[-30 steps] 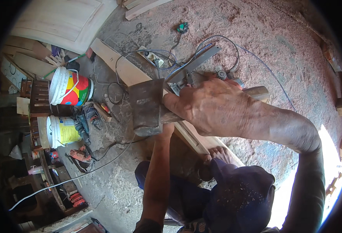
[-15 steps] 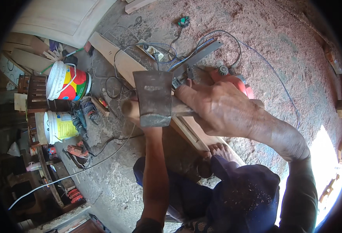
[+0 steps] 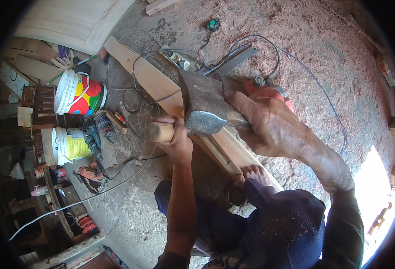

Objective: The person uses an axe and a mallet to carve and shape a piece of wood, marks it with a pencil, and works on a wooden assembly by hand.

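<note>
The right hand (image 3: 273,127) is closed around the hammer (image 3: 213,105), gripping it close to its dark, blocky head (image 3: 202,121). That head sits between the two hands, just left of the right one and up and to the right of the left one. The left hand (image 3: 180,143) is wrapped around a round wooden handle (image 3: 160,132), whose end points left; the rest of that tool is hidden. Below both hands, a plank (image 3: 143,78) runs diagonally across the floor (image 3: 130,197), with a bare foot (image 3: 253,172) on its nearer part. Whether hammer and handle touch, I cannot tell.
</note>
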A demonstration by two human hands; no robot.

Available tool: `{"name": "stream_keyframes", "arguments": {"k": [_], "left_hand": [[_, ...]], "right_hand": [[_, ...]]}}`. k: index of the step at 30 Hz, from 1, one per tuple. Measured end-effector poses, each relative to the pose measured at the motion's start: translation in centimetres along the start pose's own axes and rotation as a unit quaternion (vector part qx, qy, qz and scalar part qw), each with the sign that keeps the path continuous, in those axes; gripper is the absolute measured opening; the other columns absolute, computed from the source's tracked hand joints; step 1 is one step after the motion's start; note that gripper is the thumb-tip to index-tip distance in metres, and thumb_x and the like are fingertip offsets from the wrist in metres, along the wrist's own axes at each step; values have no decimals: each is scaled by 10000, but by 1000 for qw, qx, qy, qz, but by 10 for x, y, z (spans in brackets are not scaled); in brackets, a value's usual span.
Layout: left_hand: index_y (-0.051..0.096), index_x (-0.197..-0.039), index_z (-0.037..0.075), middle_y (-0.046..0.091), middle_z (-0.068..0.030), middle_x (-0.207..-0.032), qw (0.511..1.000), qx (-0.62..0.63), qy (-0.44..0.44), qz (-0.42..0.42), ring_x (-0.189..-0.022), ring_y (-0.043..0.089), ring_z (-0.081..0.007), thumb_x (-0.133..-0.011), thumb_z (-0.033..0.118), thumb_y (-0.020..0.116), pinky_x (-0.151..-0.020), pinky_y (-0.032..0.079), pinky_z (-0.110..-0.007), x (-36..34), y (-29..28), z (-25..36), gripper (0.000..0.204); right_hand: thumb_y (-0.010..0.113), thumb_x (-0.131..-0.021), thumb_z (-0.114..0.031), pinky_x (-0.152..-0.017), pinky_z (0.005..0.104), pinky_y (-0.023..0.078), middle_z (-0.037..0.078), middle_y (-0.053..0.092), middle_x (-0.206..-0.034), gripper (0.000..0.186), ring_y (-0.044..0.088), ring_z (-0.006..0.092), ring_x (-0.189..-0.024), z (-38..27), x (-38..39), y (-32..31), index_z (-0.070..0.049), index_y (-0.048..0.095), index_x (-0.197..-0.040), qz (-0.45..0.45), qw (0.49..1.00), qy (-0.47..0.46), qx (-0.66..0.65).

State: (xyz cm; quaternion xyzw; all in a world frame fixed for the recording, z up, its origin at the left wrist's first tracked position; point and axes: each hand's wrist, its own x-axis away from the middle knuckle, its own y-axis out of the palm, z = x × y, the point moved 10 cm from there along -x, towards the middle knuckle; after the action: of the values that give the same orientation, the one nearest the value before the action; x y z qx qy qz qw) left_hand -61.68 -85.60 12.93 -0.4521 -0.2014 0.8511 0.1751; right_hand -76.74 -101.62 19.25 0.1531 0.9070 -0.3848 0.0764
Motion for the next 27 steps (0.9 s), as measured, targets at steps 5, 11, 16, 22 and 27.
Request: {"name": "stream_keyframes", "arguments": {"k": [5,11,16,22,27], "left_hand": [[473,-1021,20,598,-124,-1048,1000,7,-28,4,-923,592,-201,-801,-102,688,-890,482,-380,14,0,-14,331],[566,-1137,-7,618,-166,-1187,998,-46,38,-13,-1061,616,-316,-812,-4,743,-958,477,-459,37,11,-20,370],[578,-1186,-6,631,-163,-1207,998,17,26,-51,-1079,627,-322,-833,60,755,-961,486,-459,43,24,-29,400],[593,-1243,-3,646,-159,-1230,995,-1,34,-91,-1100,641,-328,-858,137,770,-965,497,-459,56,38,-32,446],[627,-1225,-8,670,-167,-1178,991,99,-67,-66,-1070,654,-345,-893,185,757,-939,512,-460,63,28,-35,405]], "right_hand": [[732,-784,-88,-656,496,547,213,682,-834,423,701,406,-789,2,-2,12,7,507,-1129,-34,999,9,9],[735,-752,-34,-702,436,562,166,671,-828,597,710,344,-779,-33,-16,-2,34,518,-1303,-55,995,-35,71],[652,-812,-24,-554,390,581,176,661,-790,460,704,318,-639,-79,-33,-13,27,524,-1251,-43,979,-132,147],[598,-907,-91,-563,396,598,184,687,-781,222,740,308,-700,-66,-31,7,23,529,-1084,-150,949,-127,247],[593,-920,-93,-586,427,601,196,690,-791,190,742,323,-710,-80,-35,-7,24,552,-1065,-64,976,-121,172]]}}
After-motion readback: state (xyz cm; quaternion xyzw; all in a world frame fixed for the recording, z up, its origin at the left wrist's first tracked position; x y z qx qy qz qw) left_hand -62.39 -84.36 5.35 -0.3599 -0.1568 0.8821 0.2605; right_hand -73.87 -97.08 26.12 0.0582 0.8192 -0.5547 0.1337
